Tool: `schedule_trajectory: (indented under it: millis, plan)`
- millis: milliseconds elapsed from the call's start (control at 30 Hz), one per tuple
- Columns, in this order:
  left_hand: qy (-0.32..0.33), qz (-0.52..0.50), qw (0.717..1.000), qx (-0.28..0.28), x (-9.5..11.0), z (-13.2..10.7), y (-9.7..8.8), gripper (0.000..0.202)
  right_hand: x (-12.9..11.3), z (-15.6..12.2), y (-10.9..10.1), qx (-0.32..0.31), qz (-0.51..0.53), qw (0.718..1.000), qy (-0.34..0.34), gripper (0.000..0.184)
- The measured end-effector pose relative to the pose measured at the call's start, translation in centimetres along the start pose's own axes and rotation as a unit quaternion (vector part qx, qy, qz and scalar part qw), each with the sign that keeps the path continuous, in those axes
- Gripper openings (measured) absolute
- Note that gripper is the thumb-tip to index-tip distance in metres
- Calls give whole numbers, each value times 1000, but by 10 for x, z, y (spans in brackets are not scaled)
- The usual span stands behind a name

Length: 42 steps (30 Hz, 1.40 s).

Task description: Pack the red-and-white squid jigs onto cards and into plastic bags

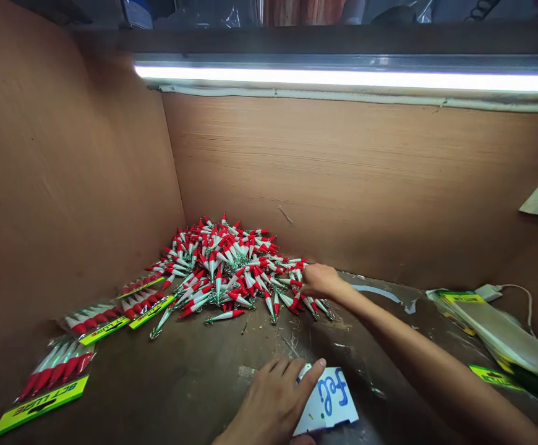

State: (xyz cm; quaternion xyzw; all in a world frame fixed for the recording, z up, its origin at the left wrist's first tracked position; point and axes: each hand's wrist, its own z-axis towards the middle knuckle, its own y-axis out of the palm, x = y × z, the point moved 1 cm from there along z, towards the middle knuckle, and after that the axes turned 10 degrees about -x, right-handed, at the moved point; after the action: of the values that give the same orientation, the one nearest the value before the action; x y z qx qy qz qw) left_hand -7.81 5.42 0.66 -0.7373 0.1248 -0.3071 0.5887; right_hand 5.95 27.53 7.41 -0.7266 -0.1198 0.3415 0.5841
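A large heap of red-and-white fishing lures (222,262) with green hooked ends lies against the back wall. My right hand (322,281) reaches to the heap's right edge, fingers curled down among the lures; their tips are hidden, so what they grip does not show. Near the front edge, my left hand (281,395) lies over a white card (331,405) with blue handwriting. Its index finger rests across the card and another fingertip shows at the near edge, holding it.
Packed lures with yellow header cards (39,405) lie at left, with more packs (104,330) behind. At right is a stack of clear bags (505,337), near a loose yellow header (496,377) and a white cable (526,303). A light tube (343,78) spans the back wall.
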Motion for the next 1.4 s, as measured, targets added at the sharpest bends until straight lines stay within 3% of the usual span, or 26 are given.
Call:
schedule_trajectory:
  millis: [100,167,200,300,367,433,633,733,833,933,1067,1233,1400]
  plan:
    - [43,-20,999,-5,5,-1,-5,94,24,-42,-15,-43,80,996,-20,29]
    - [49,-31,998,-4,7,-3,-7,94,34,-75,-10,-50,204,977,-41,34]
    - [43,-35,998,0,6,-4,-7,95,38,-91,-4,-54,298,952,-50,39]
    - [23,-45,999,12,1,-9,-6,98,41,-129,23,-65,532,842,-55,61]
    - [13,-49,999,16,-5,-12,-5,101,41,-147,42,-64,578,813,-40,57]
    - [-2,-50,999,14,-13,-14,-6,106,41,-159,58,-64,590,804,-23,46]
    - [-38,-32,999,-13,-25,-20,-12,95,46,-181,96,-79,559,825,8,36]
    - [-31,-29,999,-15,-27,-20,-14,98,49,-187,98,-57,524,850,0,36]
    - [-24,-49,998,15,-28,-19,-14,99,49,-193,92,-24,453,891,8,33]
    - [-20,-71,996,46,-25,-18,-11,101,32,-198,90,-5,354,935,0,26]
    - [-15,-91,994,62,-22,-16,-8,109,-8,-193,101,17,163,984,-72,21]
    - [-10,-104,991,80,-30,-15,-7,115,-29,-176,111,1,65,988,-142,15]
    - [-20,-113,991,69,-32,-17,-7,115,-19,-166,81,-102,79,967,-219,11]
